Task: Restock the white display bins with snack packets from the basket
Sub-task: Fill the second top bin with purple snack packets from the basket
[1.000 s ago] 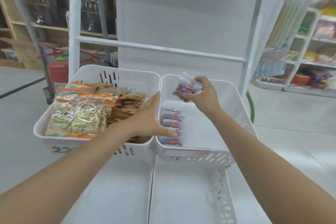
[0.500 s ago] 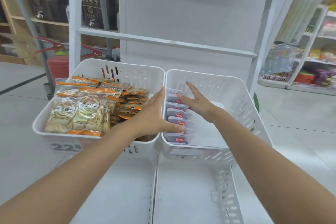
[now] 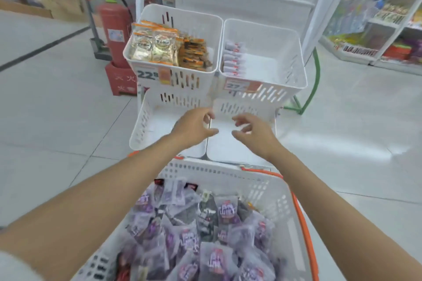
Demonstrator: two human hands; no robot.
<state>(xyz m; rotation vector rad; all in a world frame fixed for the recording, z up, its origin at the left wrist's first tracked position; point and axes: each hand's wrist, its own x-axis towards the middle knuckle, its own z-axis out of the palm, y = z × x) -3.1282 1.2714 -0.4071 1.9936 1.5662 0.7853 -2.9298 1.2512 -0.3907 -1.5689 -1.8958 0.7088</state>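
Presently both hands hold nothing: the left hand and right hand hover side by side with fingers loosely curled, above the lower bins at the centre of the view. The basket sits at 6 o'clock, heaped with purple snack packets. At 12 o'clock the upper right bin carries one short row of matching packets standing along its left wall, with much bare floor beside them. The upper left bin, at 11 o'clock, holds yellow and orange packets.

Risks noted:
- The heap is loose and looks like glossy film; an overfull handful may shed packets on the way to the bin.
- Darker and red packets lie among the purple ones; a hasty grab could put the wrong stock in the bin.
- The standing row has no support on its right; pushing new packets in carelessly would likely topple it.
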